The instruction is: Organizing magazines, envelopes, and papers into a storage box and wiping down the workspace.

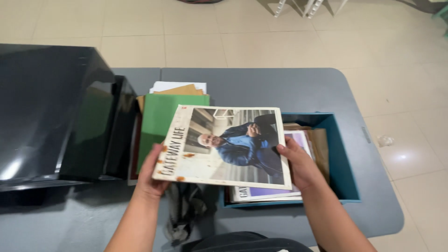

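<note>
A magazine (224, 145) with a photo cover showing a person in a blue jacket is held flat above the grey table (261, 86). My left hand (151, 175) grips its left edge. My right hand (298, 163) grips its right edge. Under the magazine's right half sits a teal box (345, 163) holding more magazines (266, 192) and brown paper (321, 147). A green folder (161, 119) lies under the magazine's left half, on top of a stack of papers.
A glossy black box-shaped object (51, 112) stands on the table's left side. Tan and white sheets (179, 87) stick out behind the green folder. A dark cloth (184, 210) lies near the front edge. Tiled floor (396, 70) surrounds the table.
</note>
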